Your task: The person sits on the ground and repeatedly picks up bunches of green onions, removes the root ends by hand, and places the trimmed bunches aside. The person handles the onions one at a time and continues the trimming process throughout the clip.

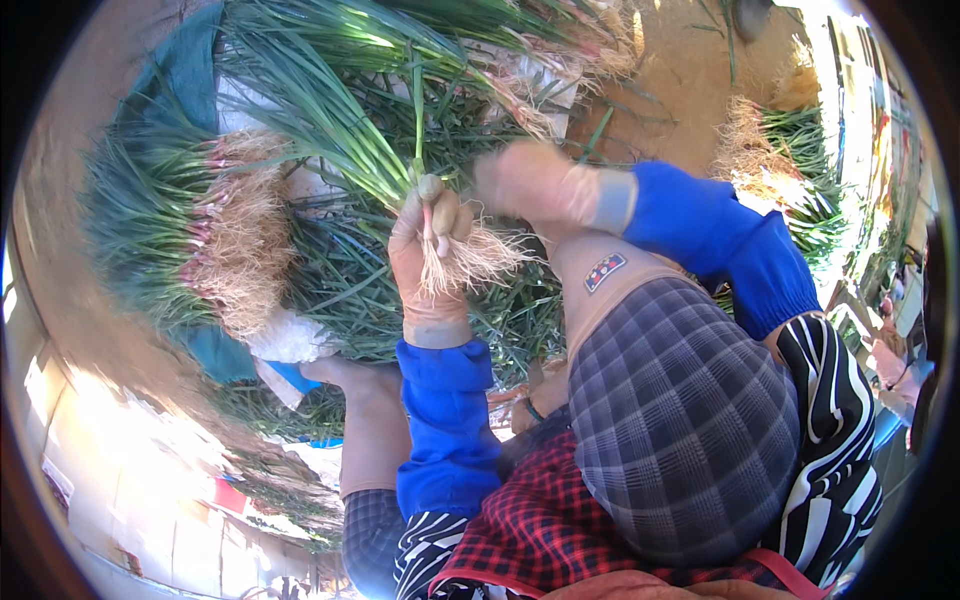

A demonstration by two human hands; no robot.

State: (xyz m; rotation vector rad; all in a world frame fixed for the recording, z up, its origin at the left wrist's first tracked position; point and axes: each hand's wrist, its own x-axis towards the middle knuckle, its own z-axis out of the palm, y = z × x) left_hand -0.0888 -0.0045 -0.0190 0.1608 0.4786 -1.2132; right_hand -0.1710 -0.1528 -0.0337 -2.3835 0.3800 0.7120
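My left hand [411, 244], in a pale glove with a blue sleeve cover behind it, is closed around a bunch of green garlic [352, 139]. The long flat leaves fan out to the upper left, and the pale roots [491, 255] hang out below the fingers to the right. One single stalk [418, 112] stands upright above the fist, apart from the other leaves. My right hand [529, 180], gloved too, is just right of the bunch, over my knee. Motion blur hides its fingers and whether they hold anything.
Trimmed leaves [352, 262] litter the ground between my legs. A row of green garlic [202, 232] lies at left, roots inward, on teal cloth [187, 71]. More loose plants [480, 22] lie ahead. Another pile [787, 172] is at right, on bare brown ground [675, 82].
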